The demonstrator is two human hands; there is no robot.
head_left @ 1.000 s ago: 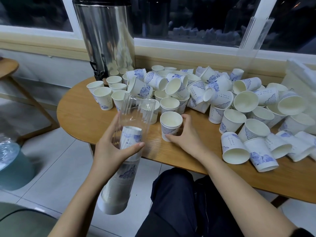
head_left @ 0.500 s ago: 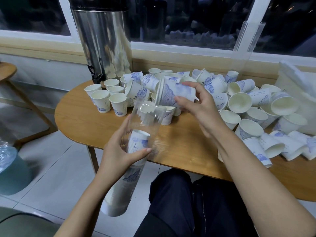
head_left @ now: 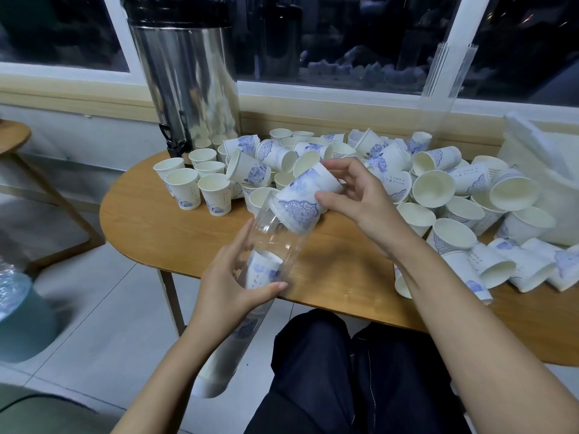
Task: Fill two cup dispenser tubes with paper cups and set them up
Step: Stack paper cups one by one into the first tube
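Two hands working: left hand (head_left: 232,285) curled round tilted clear tube (head_left: 277,234) over worktop (head_left: 175,236) edge, stacked cups (head_left: 263,270) inside; right hand (head_left: 360,195) pinching cup (head_left: 305,195) rim-first at tube's mouth. Behind, loose cups (head_left: 434,189) heaped across worktop; second tube (head_left: 438,89) propped by window.

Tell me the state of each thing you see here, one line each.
Clear tube: tilted, partly filled.
Left hand: grips the clear tube.
Held cup: rim-first, partway into the tube mouth.
Right hand: holds that cup.
Second tube: upright by the window, looks empty.
Loose cups: some upright, many tipped.
Urn: upright, lid on.
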